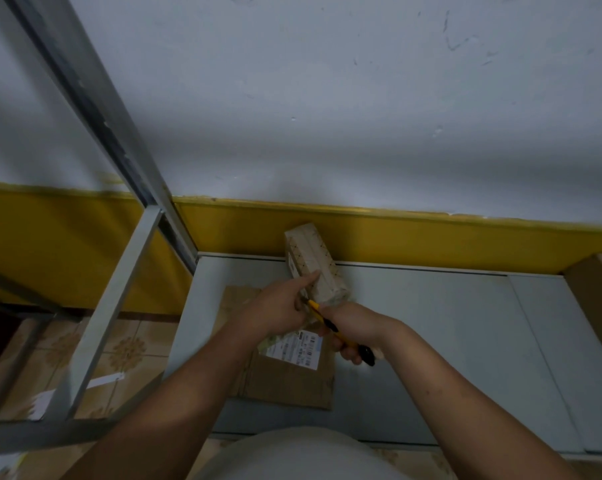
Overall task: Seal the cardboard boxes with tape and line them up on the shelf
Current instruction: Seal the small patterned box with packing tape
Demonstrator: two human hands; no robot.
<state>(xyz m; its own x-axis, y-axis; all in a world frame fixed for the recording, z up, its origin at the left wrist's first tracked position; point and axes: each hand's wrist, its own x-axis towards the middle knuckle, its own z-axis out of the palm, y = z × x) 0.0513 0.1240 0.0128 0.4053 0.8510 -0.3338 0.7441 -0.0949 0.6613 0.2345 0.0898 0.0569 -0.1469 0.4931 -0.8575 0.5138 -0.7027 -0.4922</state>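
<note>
Slippage threatens: right grip (351, 329) holds a yellow utility knife (316, 307) close beside left grip (278, 310), whose straight forefinger presses the small cardboard box (315, 268) on the shelf (431, 323); a slip could nick that finger.

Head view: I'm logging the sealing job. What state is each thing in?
small box: taped over, on the shelf.
flat box: lying flat, label up.
utility knife: held, tip at the small box.
left hand: index finger straight on the small box.
right hand: grips the utility knife.
</note>
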